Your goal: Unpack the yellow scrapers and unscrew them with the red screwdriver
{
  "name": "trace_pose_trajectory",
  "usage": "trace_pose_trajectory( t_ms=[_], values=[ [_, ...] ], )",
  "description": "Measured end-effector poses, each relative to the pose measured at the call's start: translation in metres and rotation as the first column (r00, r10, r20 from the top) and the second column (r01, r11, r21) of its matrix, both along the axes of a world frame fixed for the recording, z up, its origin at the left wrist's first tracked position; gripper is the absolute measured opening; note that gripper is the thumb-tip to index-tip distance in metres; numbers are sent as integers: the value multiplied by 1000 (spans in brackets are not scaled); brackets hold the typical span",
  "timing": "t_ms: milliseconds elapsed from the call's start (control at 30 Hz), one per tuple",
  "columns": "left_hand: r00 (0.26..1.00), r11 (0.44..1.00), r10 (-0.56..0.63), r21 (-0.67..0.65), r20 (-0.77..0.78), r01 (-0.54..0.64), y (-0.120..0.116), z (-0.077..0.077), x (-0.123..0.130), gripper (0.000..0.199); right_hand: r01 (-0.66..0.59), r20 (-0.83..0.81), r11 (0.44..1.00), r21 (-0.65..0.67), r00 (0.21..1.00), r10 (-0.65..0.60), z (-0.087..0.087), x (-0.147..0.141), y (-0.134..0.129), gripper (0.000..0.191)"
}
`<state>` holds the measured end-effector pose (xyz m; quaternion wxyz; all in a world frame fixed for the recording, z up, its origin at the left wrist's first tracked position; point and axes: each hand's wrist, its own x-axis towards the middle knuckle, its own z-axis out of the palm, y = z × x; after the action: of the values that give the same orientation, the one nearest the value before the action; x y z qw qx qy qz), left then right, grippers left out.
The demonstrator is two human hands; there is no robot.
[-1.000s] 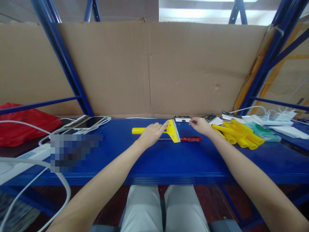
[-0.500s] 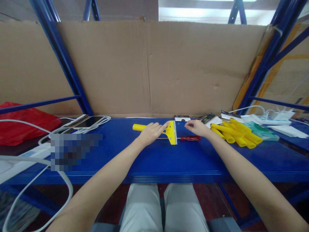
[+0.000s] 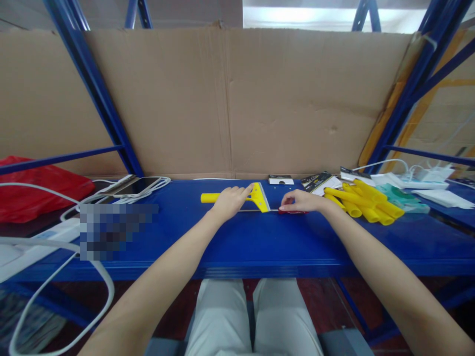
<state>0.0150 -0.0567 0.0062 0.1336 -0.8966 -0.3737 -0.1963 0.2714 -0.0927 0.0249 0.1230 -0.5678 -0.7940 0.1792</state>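
My left hand (image 3: 231, 201) is wrapped round the neck of a yellow scraper (image 3: 260, 197), whose handle sticks out to the left and whose wide blade head points right. Below the scraper, a screwdriver (image 3: 292, 211) with a red handle lies on the blue table (image 3: 237, 247), its thin shaft pointing left. My right hand (image 3: 299, 200) is over the red handle, fingers curled down and pinching it near its left end. Part of the handle is hidden under that hand.
Several yellow tubes (image 3: 365, 200) lie at the right beside printed cards (image 3: 321, 183) and a teal plastic bag (image 3: 403, 198). A small white-and-black card (image 3: 281, 179) is at the back. At the left are a phone (image 3: 139, 187), cables and a red bag (image 3: 44, 188).
My right hand has come down onto the screwdriver's red handle. The scraper has turned slightly and moved a little left in my left hand.
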Motion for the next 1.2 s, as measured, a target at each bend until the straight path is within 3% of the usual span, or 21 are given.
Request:
trace_pose_trajectory(
  t_ms=[167, 400, 700, 933, 1067, 1200],
  values=[
    [996, 996, 70, -66, 62, -66, 4, -1, -3, 41, -40, 11, 998, -38, 999, 40, -4, -2, 2, 25],
    [991, 989, 135, -66, 1, -135, -1, 3, -2, 44, -51, 95, 998, 35, 994, 48, -7, -5, 3, 19],
    [976, 976, 216, 37, 13, -217, 0, 12, -10, 41, -4, 64, 984, 178, 998, -7, -4, -1, 2, 15],
    [979, 978, 205, 24, -1, -205, -1, 9, -7, 42, 49, 76, 962, 267, 995, -71, -4, 14, 6, 16],
    [969, 982, 187, -72, 162, -177, 2, 10, -8, 42, 93, 67, 953, 288, 991, -117, -7, 23, 9, 17],
    [877, 945, 207, -321, 434, -63, 6, 19, -11, 28, 156, 15, 942, 298, 986, -169, -6, 26, 9, 16]
  ],
)
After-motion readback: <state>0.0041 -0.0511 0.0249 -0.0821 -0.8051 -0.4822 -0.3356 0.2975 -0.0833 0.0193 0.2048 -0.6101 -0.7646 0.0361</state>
